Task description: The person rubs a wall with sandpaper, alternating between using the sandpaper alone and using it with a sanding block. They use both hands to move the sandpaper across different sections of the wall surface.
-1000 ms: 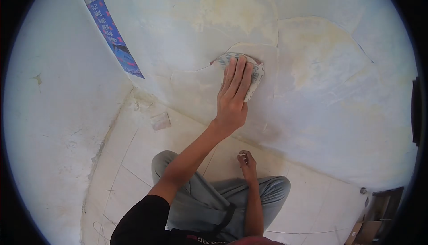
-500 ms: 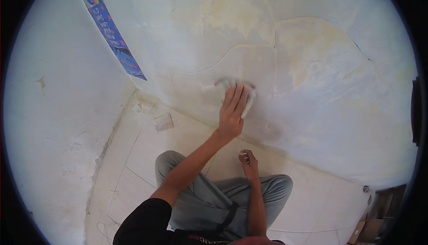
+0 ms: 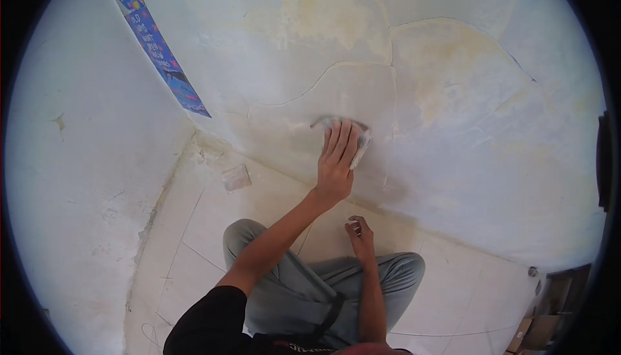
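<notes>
Left hand [image 3: 334, 171]: fingers together, clamped on the sandpaper [image 3: 364, 145] (printing blurred), against the wall [image 3: 466, 167] near frame centre. Right hand [image 3: 361, 233] hangs lower centre, fingers loosely curled, slightly apart.

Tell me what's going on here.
The person's left hand holds a piece of sandpaper against a patchy wall, below a curved line. The right hand, loosely curled, is near the right knee and seems to hold nothing. A small flat piece lies on the floor.
</notes>
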`<state>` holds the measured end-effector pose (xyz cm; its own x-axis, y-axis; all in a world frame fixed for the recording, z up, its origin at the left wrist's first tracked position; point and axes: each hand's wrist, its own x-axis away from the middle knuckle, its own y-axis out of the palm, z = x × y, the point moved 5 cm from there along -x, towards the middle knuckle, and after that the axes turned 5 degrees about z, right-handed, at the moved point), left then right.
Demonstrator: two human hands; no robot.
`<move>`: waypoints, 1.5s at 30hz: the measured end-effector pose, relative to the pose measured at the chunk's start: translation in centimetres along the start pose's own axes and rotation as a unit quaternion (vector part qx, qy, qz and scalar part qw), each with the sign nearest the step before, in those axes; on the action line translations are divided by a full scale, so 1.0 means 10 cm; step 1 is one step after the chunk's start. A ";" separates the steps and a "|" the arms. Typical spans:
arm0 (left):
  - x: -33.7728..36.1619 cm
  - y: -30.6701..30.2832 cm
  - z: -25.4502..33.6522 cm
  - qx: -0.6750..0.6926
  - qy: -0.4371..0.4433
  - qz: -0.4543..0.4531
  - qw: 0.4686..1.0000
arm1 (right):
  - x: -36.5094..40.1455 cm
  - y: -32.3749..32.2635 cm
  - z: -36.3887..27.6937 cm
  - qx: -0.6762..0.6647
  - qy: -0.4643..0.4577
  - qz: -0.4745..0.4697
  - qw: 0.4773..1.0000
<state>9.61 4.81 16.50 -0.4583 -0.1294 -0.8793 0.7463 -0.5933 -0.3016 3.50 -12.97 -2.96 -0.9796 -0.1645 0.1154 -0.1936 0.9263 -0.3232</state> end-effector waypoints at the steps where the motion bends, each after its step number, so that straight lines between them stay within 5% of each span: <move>1: -0.20 -0.08 0.07 0.011 -0.011 0.018 1.000 | 0.01 0.01 0.01 -0.006 -0.002 0.001 1.000; 3: -0.62 -0.25 0.19 0.016 -0.012 0.044 0.999 | 0.00 0.01 0.03 0.005 0.004 -0.001 1.000; 10: 0.26 0.11 -0.04 0.007 -0.006 -0.024 1.000 | 0.01 0.02 -0.03 0.009 -0.005 0.006 1.000; 15: -0.58 -0.21 0.17 0.027 -0.002 0.058 0.998 | 0.00 0.02 0.05 0.018 0.008 0.009 1.000; 19: 0.16 0.02 0.01 0.040 -0.016 -0.012 0.999 | 0.01 0.02 -0.01 0.016 0.007 0.002 1.000; 22: 0.00 0.03 0.04 0.041 -0.015 -0.038 0.998 | -0.01 0.03 0.13 0.017 -0.010 0.006 1.000; 25: -0.59 -0.18 0.20 0.063 -0.014 0.048 0.997 | 0.01 0.02 0.07 0.030 0.010 0.004 1.000; 31: 0.25 0.14 -0.05 0.051 -0.011 -0.015 0.999 | 0.01 0.02 0.01 0.022 -0.006 0.012 1.000; 35: -0.53 -0.17 0.15 0.053 -0.015 0.050 0.997 | 0.03 0.02 0.07 0.036 0.003 0.001 0.999; 41: 0.23 0.12 -0.03 0.027 -0.009 0.002 1.000 | -0.02 0.03 0.07 0.012 -0.011 -0.002 1.000; 45: -0.60 -0.21 0.18 0.045 -0.008 0.067 0.997 | 0.00 0.04 0.12 0.024 0.011 -0.004 1.000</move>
<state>9.93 5.46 23.08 -0.3665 -0.2246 -0.9029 0.7554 -0.6383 -0.1479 3.39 -12.97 -4.21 -0.9768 -0.1633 0.1387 -0.2038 0.9074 -0.3675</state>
